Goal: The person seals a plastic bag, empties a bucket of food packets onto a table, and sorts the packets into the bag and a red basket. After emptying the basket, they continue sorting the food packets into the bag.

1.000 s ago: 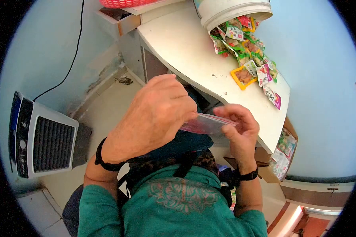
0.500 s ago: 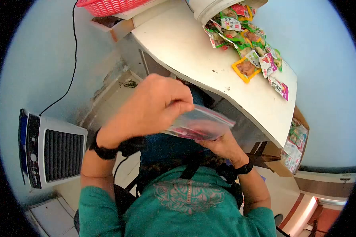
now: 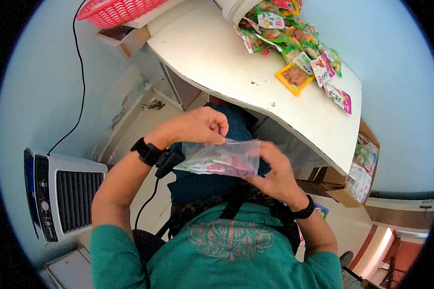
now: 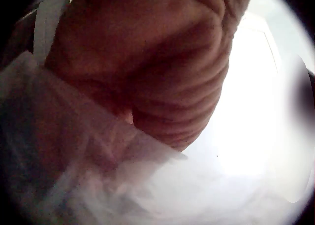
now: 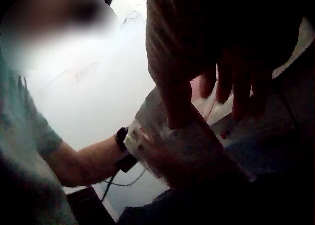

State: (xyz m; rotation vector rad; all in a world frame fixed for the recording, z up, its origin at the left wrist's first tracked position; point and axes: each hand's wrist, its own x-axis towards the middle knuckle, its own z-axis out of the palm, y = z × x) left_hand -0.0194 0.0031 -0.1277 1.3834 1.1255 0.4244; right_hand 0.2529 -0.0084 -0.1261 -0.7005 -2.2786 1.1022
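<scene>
In the head view, a clear plastic zip bag (image 3: 205, 153) with pinkish-red and white printed matter inside is held above the lap. My left hand (image 3: 190, 127) pinches its upper edge between thumb and curled fingers. At the right end, my right hand (image 3: 280, 176) holds the bag, thumb low and blurred fingers higher up. The left wrist view shows the palm of my left hand (image 4: 147, 67) over the cloudy plastic bag (image 4: 88, 146). In the dark right wrist view, the thumb of my right hand (image 5: 211, 52) lies against the bag (image 5: 160, 146), fingers beyond it.
Several snack packets (image 3: 294, 77) spill from a tipped white bucket (image 3: 234, 10) onto the white table (image 3: 202, 53). A pink basket (image 3: 115, 12) is at the back left. An air cooler (image 3: 67, 197) stands left; a cardboard box (image 3: 345, 196) with packets sits right.
The bag has turned from nearly edge-on to show its flat side and has shifted left. My right hand dipped under it, then moved to its right end. My left hand keeps its pinch.
</scene>
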